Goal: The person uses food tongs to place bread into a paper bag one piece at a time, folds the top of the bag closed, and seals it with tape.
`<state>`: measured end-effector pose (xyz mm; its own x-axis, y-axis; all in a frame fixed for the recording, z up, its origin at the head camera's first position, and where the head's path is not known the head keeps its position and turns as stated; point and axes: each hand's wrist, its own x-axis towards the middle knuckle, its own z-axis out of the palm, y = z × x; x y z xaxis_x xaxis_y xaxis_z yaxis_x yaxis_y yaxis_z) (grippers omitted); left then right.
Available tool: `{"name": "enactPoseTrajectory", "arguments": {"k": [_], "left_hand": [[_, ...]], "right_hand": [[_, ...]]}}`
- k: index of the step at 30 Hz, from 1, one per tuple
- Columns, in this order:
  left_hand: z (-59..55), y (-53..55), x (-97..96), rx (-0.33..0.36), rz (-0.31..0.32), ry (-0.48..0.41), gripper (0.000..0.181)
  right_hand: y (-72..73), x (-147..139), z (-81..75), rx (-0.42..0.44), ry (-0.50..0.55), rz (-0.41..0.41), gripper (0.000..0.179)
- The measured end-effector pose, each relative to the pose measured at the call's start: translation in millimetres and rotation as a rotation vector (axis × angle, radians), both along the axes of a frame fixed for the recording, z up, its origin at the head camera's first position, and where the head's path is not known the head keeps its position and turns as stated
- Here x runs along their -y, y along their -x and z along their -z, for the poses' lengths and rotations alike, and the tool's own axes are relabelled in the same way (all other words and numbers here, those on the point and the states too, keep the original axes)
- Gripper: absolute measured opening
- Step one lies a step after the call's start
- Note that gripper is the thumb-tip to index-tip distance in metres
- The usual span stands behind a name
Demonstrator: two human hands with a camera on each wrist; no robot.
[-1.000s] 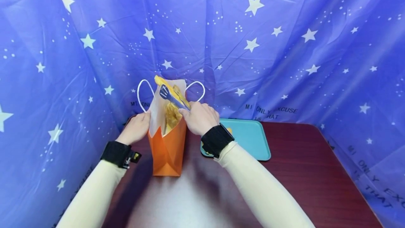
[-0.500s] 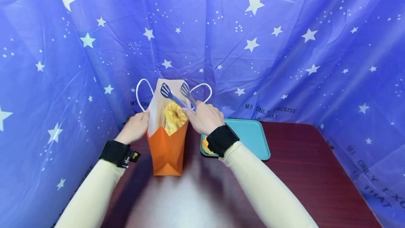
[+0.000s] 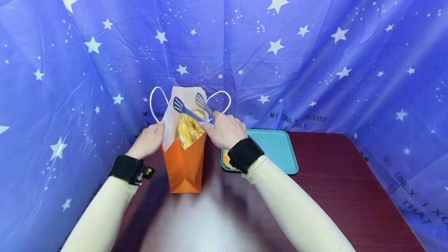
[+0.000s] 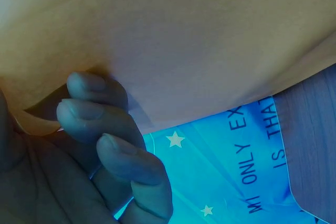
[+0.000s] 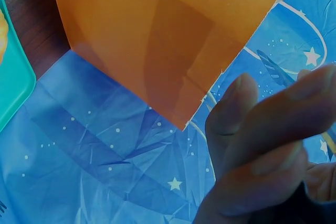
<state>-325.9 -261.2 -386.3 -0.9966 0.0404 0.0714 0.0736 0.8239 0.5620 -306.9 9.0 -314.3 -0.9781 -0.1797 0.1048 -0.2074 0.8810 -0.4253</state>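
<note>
An orange paper bag (image 3: 184, 168) with a pale inside and white cord handles stands upright in the head view. Yellow twisted bread (image 3: 189, 129) shows in its mouth. My left hand (image 3: 148, 141) pinches the bag's left rim; in the left wrist view its curled fingers (image 4: 136, 163) lie against the paper. In my right hand (image 3: 227, 130) are tongs (image 3: 190, 112) with slotted blue-grey heads. The two heads stand apart above the bread, in front of the bag's pale back wall. The right wrist view shows my right fingers (image 5: 262, 129) curled beside the bag's torn-looking edge.
A turquoise tray (image 3: 274, 153) lies right of the bag, partly behind my right wrist. On its near left corner sits another piece of yellow bread (image 3: 229, 159). The dark red table (image 3: 336, 189) ends at a blue star-printed cloth (image 3: 224, 42).
The tongs held a piece of bread above the bag; their heads have since spread, and that piece has dropped into the bag. My left hand stays at the rim.
</note>
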Motion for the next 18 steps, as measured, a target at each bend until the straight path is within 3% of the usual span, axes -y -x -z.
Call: {"name": "enactPoseTrajectory", "arguments": {"k": [18], "left_hand": [[-1.9,-4.3,2.7,-0.002,0.007,0.001,0.071]], "right_hand": [[-20.8,-11.6,2.9,-0.036,0.057,-0.13,0.049]]}}
